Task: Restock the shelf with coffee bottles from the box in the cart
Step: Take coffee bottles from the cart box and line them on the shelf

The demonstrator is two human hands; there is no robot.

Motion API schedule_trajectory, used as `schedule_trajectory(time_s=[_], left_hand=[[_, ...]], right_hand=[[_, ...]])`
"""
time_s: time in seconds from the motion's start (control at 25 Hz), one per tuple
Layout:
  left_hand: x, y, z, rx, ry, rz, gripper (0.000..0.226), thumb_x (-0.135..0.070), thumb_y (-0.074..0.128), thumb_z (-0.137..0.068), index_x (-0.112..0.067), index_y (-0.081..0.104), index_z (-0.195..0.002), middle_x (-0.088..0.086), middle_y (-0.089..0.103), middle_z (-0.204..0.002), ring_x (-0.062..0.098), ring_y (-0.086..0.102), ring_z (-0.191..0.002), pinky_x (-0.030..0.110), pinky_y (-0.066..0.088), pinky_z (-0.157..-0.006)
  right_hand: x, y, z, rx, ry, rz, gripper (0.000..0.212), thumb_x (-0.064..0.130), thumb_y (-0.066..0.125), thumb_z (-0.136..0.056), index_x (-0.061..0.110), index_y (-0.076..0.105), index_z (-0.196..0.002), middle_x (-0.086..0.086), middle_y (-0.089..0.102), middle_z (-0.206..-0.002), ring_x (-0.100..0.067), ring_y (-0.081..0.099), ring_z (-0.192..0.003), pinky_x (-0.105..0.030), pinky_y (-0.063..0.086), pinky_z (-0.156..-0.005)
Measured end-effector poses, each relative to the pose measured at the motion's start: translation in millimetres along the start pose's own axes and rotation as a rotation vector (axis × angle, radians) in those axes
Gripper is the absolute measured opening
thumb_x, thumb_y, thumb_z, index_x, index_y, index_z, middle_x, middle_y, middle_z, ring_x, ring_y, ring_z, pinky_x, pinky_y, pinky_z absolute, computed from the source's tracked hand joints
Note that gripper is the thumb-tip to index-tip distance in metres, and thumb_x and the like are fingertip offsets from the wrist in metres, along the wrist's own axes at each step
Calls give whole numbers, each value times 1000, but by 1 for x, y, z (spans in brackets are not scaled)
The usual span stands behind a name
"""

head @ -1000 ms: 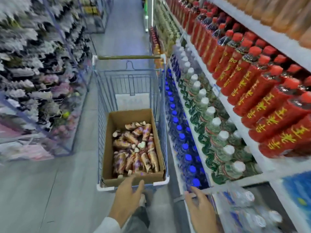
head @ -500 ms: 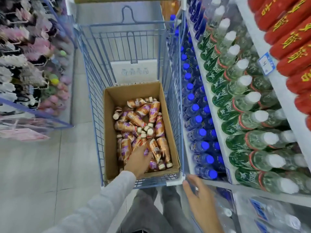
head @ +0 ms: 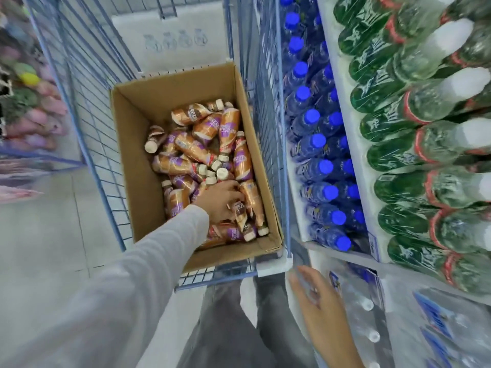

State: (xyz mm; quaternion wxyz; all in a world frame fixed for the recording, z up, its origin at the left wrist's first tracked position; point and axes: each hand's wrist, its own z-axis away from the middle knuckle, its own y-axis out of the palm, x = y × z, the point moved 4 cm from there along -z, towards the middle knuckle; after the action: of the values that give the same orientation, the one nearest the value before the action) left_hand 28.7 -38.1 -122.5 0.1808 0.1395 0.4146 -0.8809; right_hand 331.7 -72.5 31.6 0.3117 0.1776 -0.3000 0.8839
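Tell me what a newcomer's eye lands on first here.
The cardboard box in the blue wire cart, heaped with orange-and-purple coffee bottles, draws the eye first, with the left hand reaching into the pile. Next come the blue-capped bottles and green-labelled bottles shelved alongside on the right.

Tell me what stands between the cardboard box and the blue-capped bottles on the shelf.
In the head view, only the cart's blue wire side wall separates the cardboard box from the blue-capped bottles; nothing else lies there.
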Motion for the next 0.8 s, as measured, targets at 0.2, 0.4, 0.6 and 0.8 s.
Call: schedule_trajectory(time_s=[0.2,0.4,0.6,0.8], left_hand=[[11,20,-7,30,73,-146,84,-39,84,-75,-31,42,-148,13,27,-161,33,27,-145,46,34,-116],[6,29,10,-64,116,-367,80,-73,54,-84,-30,42,-150,9,44,-140,30,38,-125,44,41,-104],[13,27,71,-82,-230,287,89,-79,54,-82,-20,50,-148,6,53,-145,25,48,-133,41,41,-110],[-5,13,165,-541,-566,1415,66,-72,78,-69,-29,73,-119,-7,78,-108,9,73,-102,39,56,-97]], right_hand=[[-9,7,5,16,33,22,30,46,65,-92,40,66,-122,22,66,-122,9,56,-116,-26,44,-103],[9,11,8,78,10,46,29,48,60,-95,44,62,-123,28,61,-124,12,53,-117,-19,43,-101],[43,9,2,92,-34,-85,17,37,64,-97,41,67,-113,27,68,-113,16,57,-108,-4,42,-83],[89,56,-44,262,132,-557,22,34,64,-98,23,70,-116,7,76,-109,-9,70,-105,-23,55,-86]])
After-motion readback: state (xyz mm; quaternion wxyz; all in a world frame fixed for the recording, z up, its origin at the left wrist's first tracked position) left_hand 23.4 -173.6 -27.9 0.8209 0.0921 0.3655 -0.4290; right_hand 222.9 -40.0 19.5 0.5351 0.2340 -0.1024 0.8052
